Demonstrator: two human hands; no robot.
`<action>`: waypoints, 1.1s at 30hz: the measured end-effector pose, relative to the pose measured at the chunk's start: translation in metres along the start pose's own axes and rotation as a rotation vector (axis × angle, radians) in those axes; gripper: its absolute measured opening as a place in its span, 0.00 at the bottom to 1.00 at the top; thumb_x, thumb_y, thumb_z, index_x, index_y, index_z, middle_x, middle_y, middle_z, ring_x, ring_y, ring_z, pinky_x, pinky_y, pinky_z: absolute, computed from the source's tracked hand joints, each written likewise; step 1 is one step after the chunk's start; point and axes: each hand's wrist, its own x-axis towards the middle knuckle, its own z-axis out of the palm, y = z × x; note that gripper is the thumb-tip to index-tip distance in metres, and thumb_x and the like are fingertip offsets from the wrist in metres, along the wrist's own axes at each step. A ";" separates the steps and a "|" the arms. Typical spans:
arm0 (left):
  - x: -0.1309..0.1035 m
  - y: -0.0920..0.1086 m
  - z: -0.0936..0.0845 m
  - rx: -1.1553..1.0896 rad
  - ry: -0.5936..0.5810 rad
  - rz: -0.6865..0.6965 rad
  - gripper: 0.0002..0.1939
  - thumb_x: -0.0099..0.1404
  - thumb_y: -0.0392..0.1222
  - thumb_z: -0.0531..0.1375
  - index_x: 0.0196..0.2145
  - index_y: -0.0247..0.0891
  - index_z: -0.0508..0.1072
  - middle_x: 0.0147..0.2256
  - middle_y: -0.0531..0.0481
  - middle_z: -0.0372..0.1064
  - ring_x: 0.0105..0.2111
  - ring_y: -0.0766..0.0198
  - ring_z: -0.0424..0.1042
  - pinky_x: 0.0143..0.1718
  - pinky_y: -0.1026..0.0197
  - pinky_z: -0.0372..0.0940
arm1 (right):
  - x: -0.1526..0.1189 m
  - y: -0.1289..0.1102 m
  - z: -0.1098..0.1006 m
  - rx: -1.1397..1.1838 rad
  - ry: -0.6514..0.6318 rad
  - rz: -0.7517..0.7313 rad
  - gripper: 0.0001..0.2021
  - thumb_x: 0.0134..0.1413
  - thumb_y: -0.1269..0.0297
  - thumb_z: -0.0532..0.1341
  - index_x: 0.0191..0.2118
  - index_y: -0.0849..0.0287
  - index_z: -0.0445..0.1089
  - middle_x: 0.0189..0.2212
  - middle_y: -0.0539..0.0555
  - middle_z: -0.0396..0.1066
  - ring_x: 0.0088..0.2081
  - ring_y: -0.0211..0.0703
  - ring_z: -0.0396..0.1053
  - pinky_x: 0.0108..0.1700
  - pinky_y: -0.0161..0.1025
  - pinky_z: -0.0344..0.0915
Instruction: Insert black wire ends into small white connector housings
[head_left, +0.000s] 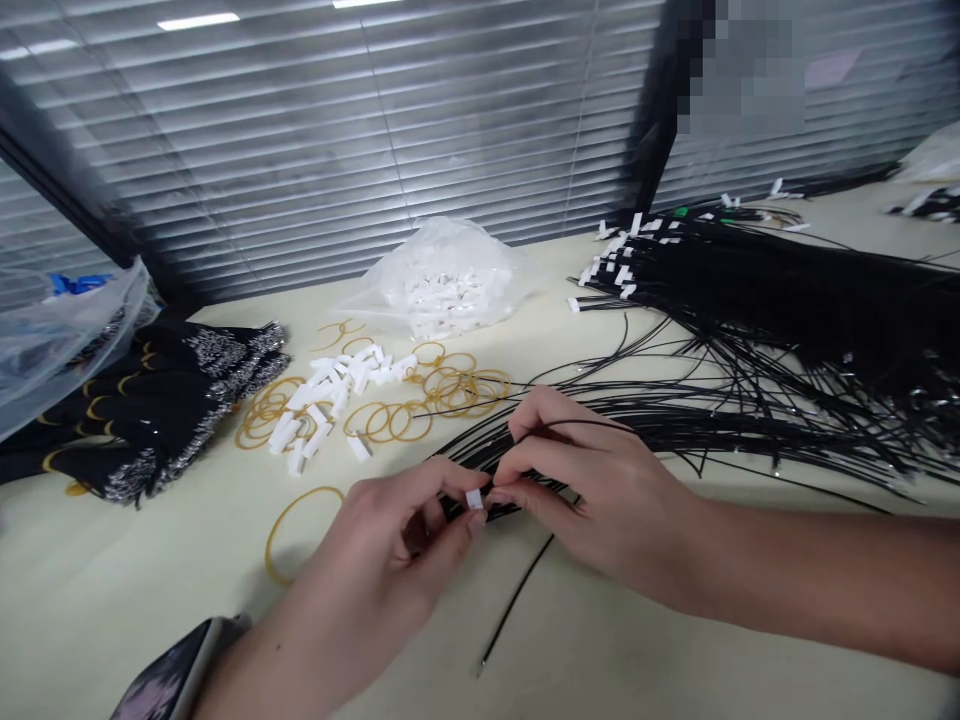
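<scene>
In front of the clear bag (450, 290) we see a white plug (474, 498), pinched in the closed grip of our left hand (386, 535); our right hand (596, 490) pinches a black wire (585, 422). Nearer the bag, we find loose plugs (337, 385) and rubber bands (465, 390) on the counter (637, 660).

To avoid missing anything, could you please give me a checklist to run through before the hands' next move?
1. White connector held in the left hand: ok, pinched.
2. Right hand at the connector: ok, fingertips close by.
3. Black wires all lying in line: not ok, one juts toward the viewer.
4. Any wire seated in the connector: cannot tell, fingers cover it.
5. Loose white pieces clear of the yellow bands: not ok, some overlap.
</scene>
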 end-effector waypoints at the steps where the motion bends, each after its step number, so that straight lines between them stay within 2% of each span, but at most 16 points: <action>1: -0.001 0.000 0.000 0.001 -0.003 0.006 0.10 0.61 0.36 0.55 0.38 0.48 0.72 0.21 0.59 0.64 0.19 0.69 0.61 0.17 0.70 0.53 | 0.000 -0.001 0.000 -0.001 0.000 0.002 0.10 0.56 0.75 0.53 0.26 0.61 0.67 0.28 0.52 0.59 0.34 0.37 0.61 0.34 0.33 0.61; 6: 0.003 0.002 0.000 -0.064 0.014 -0.007 0.06 0.60 0.37 0.57 0.33 0.44 0.73 0.19 0.58 0.63 0.19 0.70 0.59 0.18 0.69 0.53 | 0.001 -0.004 -0.001 0.021 0.012 -0.019 0.10 0.57 0.73 0.52 0.27 0.61 0.66 0.28 0.52 0.60 0.34 0.36 0.61 0.35 0.33 0.62; 9: 0.009 0.002 -0.003 -0.311 0.064 -0.088 0.05 0.59 0.39 0.59 0.35 0.43 0.72 0.22 0.57 0.65 0.20 0.71 0.59 0.19 0.70 0.54 | 0.006 -0.001 -0.007 0.014 0.018 0.012 0.02 0.56 0.71 0.56 0.32 0.62 0.65 0.30 0.52 0.61 0.37 0.37 0.63 0.36 0.32 0.62; 10: 0.010 0.001 -0.004 -0.416 0.072 -0.126 0.06 0.59 0.40 0.59 0.37 0.43 0.72 0.23 0.57 0.65 0.21 0.71 0.59 0.19 0.71 0.54 | 0.008 0.001 -0.009 -0.009 0.011 0.043 0.03 0.54 0.69 0.58 0.35 0.62 0.64 0.32 0.52 0.62 0.36 0.37 0.63 0.35 0.32 0.63; 12: 0.013 -0.002 -0.007 -0.589 0.076 -0.195 0.09 0.60 0.41 0.59 0.40 0.44 0.71 0.23 0.58 0.65 0.21 0.73 0.61 0.20 0.72 0.56 | 0.011 0.005 -0.013 -0.073 -0.033 0.091 0.16 0.48 0.64 0.64 0.42 0.61 0.60 0.36 0.53 0.63 0.33 0.37 0.64 0.33 0.34 0.64; 14: 0.014 -0.006 -0.010 -0.685 0.095 -0.237 0.10 0.59 0.42 0.60 0.41 0.45 0.71 0.23 0.59 0.64 0.22 0.74 0.63 0.22 0.74 0.58 | 0.014 0.009 -0.016 -0.165 -0.100 0.076 0.29 0.43 0.57 0.66 0.49 0.62 0.57 0.40 0.56 0.63 0.34 0.41 0.64 0.33 0.37 0.65; 15: 0.014 -0.007 -0.011 -0.714 0.109 -0.246 0.11 0.59 0.42 0.61 0.41 0.45 0.72 0.24 0.59 0.65 0.22 0.74 0.64 0.24 0.74 0.59 | 0.014 0.010 -0.017 -0.221 -0.139 0.054 0.30 0.43 0.56 0.66 0.50 0.62 0.56 0.40 0.57 0.63 0.36 0.43 0.64 0.34 0.39 0.65; 16: 0.014 -0.008 -0.012 -0.731 0.126 -0.250 0.11 0.58 0.43 0.61 0.40 0.45 0.72 0.24 0.59 0.65 0.22 0.75 0.65 0.25 0.74 0.60 | 0.015 0.012 -0.017 -0.273 -0.181 0.040 0.27 0.46 0.57 0.64 0.50 0.62 0.57 0.40 0.57 0.64 0.37 0.45 0.65 0.35 0.41 0.64; 19: 0.012 -0.006 -0.014 -0.696 0.161 -0.212 0.12 0.58 0.46 0.61 0.40 0.45 0.74 0.23 0.57 0.68 0.24 0.72 0.68 0.28 0.71 0.64 | 0.017 0.013 -0.018 -0.315 -0.257 0.086 0.09 0.55 0.67 0.55 0.43 0.61 0.65 0.35 0.56 0.67 0.37 0.45 0.65 0.36 0.41 0.62; 20: 0.011 -0.005 -0.014 -0.643 0.178 -0.178 0.13 0.57 0.45 0.62 0.41 0.45 0.73 0.24 0.56 0.69 0.26 0.70 0.70 0.29 0.70 0.65 | 0.017 0.012 -0.019 -0.272 -0.275 0.115 0.07 0.56 0.69 0.53 0.39 0.60 0.66 0.32 0.55 0.67 0.35 0.43 0.65 0.35 0.39 0.61; 23: 0.011 -0.003 -0.012 -0.406 0.237 -0.096 0.12 0.55 0.42 0.63 0.39 0.44 0.74 0.29 0.53 0.72 0.31 0.65 0.71 0.29 0.67 0.66 | 0.020 0.011 -0.021 -0.122 -0.333 0.188 0.10 0.59 0.69 0.50 0.30 0.60 0.65 0.25 0.50 0.65 0.27 0.37 0.63 0.30 0.34 0.57; 25: 0.012 -0.004 -0.011 -0.304 0.251 -0.100 0.07 0.56 0.42 0.62 0.35 0.42 0.75 0.29 0.53 0.72 0.30 0.64 0.70 0.26 0.67 0.65 | 0.022 0.010 -0.020 -0.097 -0.368 0.222 0.13 0.60 0.66 0.49 0.24 0.59 0.61 0.20 0.48 0.62 0.22 0.34 0.58 0.26 0.33 0.52; 28: 0.014 -0.007 -0.010 -0.325 0.225 -0.116 0.06 0.58 0.43 0.60 0.31 0.41 0.75 0.25 0.54 0.71 0.26 0.66 0.68 0.25 0.67 0.64 | 0.022 0.009 -0.018 -0.128 -0.380 0.248 0.17 0.61 0.61 0.47 0.22 0.59 0.56 0.17 0.47 0.57 0.20 0.33 0.53 0.24 0.33 0.49; 33: 0.017 -0.010 -0.012 -0.428 0.161 -0.137 0.07 0.59 0.43 0.58 0.28 0.39 0.73 0.26 0.53 0.72 0.28 0.65 0.70 0.30 0.65 0.66 | 0.021 0.007 -0.015 -0.129 -0.386 0.246 0.16 0.60 0.57 0.48 0.24 0.59 0.59 0.18 0.47 0.59 0.20 0.33 0.55 0.25 0.32 0.49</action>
